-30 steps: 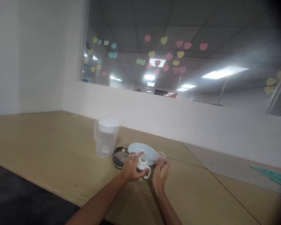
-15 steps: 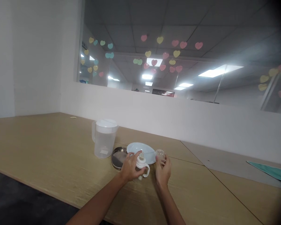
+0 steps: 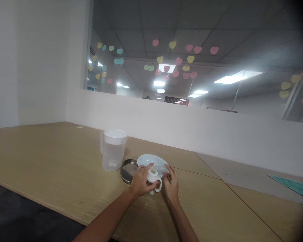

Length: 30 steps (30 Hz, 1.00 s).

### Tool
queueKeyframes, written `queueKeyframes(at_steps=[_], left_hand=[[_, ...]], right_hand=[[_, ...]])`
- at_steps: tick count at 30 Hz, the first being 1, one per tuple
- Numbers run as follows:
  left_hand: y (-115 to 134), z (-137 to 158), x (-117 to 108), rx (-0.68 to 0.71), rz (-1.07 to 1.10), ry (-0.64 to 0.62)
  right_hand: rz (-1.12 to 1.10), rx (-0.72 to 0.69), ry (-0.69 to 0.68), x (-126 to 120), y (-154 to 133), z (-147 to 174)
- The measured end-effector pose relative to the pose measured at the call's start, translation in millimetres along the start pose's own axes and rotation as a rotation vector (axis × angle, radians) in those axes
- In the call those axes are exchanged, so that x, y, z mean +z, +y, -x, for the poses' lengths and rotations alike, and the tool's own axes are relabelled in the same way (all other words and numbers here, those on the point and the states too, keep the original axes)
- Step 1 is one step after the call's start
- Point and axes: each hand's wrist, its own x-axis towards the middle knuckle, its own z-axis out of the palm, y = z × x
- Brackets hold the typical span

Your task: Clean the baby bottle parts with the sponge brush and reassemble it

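Note:
My left hand (image 3: 140, 181) is closed around a baby bottle (image 3: 153, 175) with a white collar, a clear nipple on top and a white side handle. The bottle's lower body is partly hidden by my fingers. To its right, my right hand (image 3: 171, 185) grips a clear domed bottle cap (image 3: 163, 169) between thumb and fingers, beside the nipple and apart from it. Behind both hands lies a pale blue oval plate (image 3: 145, 159). A round steel dish (image 3: 128, 172) sits left of the bottle, partly covered by my left hand.
A translucent lidded pitcher (image 3: 113, 153) stands left of the steel dish on the wooden table (image 3: 65, 174). Green cloth (image 3: 293, 185) lies at the far right. A white wall with a window (image 3: 192, 84) rises behind the table.
My right hand has moved left with the clear cap, from the plate's right side to in front of it, closer to the bottle. My left hand keeps its hold.

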Motion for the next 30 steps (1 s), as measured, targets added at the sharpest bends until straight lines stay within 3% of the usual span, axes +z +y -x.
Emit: queueKeyframes(at_steps=[12, 20, 30], left_hand=[[0.6, -0.1, 0.5, -0.013, -0.013, 0.005], [7.1, -1.8, -1.4, -0.123, 0.103, -0.030], [11.5, -0.8, 7.2, -0.305, 0.244, -0.067]], right_hand=[[-0.012, 0.043, -0.098, 8.7, -9.9, 6.4], [0.088, 0.006, -0.231, 8.3, -9.8, 7.4], [0.075, -0.085, -0.170, 11.9, -31.7, 8.4]])
